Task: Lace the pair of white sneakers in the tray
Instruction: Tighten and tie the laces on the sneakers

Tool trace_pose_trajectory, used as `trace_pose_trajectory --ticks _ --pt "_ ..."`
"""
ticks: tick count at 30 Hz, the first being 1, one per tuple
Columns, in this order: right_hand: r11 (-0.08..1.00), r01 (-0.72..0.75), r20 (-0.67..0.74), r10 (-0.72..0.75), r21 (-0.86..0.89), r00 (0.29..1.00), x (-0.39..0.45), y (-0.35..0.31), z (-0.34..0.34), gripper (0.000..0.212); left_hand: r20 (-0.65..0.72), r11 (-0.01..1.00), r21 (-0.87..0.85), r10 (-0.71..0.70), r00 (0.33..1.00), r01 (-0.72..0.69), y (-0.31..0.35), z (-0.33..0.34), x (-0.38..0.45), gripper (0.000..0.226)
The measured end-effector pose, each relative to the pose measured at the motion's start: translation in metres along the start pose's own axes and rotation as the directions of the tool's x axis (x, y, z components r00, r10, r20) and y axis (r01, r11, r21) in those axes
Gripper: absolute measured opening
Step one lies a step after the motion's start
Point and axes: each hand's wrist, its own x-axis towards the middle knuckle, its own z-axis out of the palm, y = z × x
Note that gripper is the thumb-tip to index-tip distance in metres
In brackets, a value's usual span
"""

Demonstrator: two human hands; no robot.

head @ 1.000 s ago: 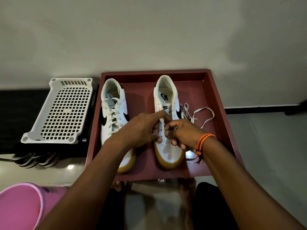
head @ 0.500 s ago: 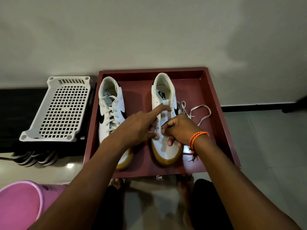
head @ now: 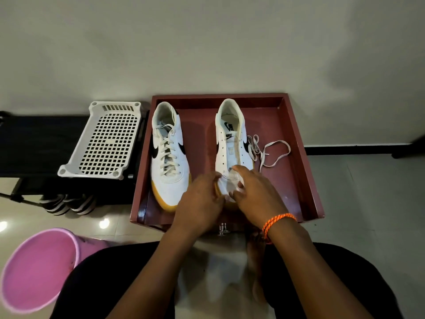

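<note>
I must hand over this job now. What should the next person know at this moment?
Left hand: open, at the toe of the right sneaker, holding nothing.
Right hand: open, fingers spread over the same toe.
Both sneakers stand in the tray, toes toward the person.
Done: left sneaker is laced.
Left: right sneaker has empty eyelets; its lace lies loose in the tray beside it.
</note>
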Motion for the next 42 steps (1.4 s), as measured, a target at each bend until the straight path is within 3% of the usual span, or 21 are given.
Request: trace_pose_trajectory --ticks 3,8,12,17,25,31,34,36,39,42 --pt "1.000 0.009 -0.002 -0.009 -0.028 1.000 -0.003 0.000 0.000 0.066 0.003 0.998 0.066 -0.006 1.000 0.006 0.003 -0.002 -0.001 0.048" --pt "0.996 -0.023 -0.046 0.019 -0.083 0.999 0.032 0.003 -0.004 0.023 -0.016 0.992 0.098 -0.082 0.996 0.083 0.011 -0.009 0.022 0.021" --pt "0.985 -0.102 -0.052 0.110 0.138 0.993 0.048 0.004 0.002 0.006 -0.020 0.989 0.090 -0.113 0.993 0.114 0.007 -0.008 0.036 0.017" --pt "0.977 -0.108 -0.092 0.127 0.185 0.988 0.053 0.007 0.011 0.013 -0.006 0.985 0.119 -0.122 0.992 0.122 0.003 -0.003 0.045 0.021" --pt "0.919 -0.115 -0.014 0.130 0.376 0.991 0.056 0.009 0.014 0.008 -0.018 0.982 0.161 -0.098 0.995 0.100 0.005 -0.002 0.047 0.017" --pt "0.966 -0.073 -0.005 0.077 0.248 0.997 0.051 0.005 0.006 0.015 -0.077 0.985 0.167 -0.031 0.997 0.044 0.013 -0.003 0.044 0.011" --pt "0.983 -0.043 -0.032 0.050 0.179 0.998 0.051 0.005 0.003 0.017 -0.064 0.999 0.014 -0.033 0.997 0.034 0.011 -0.009 0.049 0.011" --pt "0.989 -0.025 -0.051 0.033 0.145 0.998 0.051 0.007 0.002 0.017 -0.006 0.980 -0.189 -0.066 0.998 0.064 0.011 -0.018 0.053 0.016" --pt "0.992 -0.004 -0.085 0.014 0.122 0.996 0.050 0.009 -0.001 0.016 0.120 0.809 -0.563 -0.122 0.985 0.169 0.015 -0.035 0.054 0.018" --pt "0.993 0.001 -0.093 0.010 0.118 0.996 0.049 0.009 -0.002 0.016 0.198 0.627 -0.751 -0.086 0.976 0.208 0.020 -0.053 0.052 0.013"
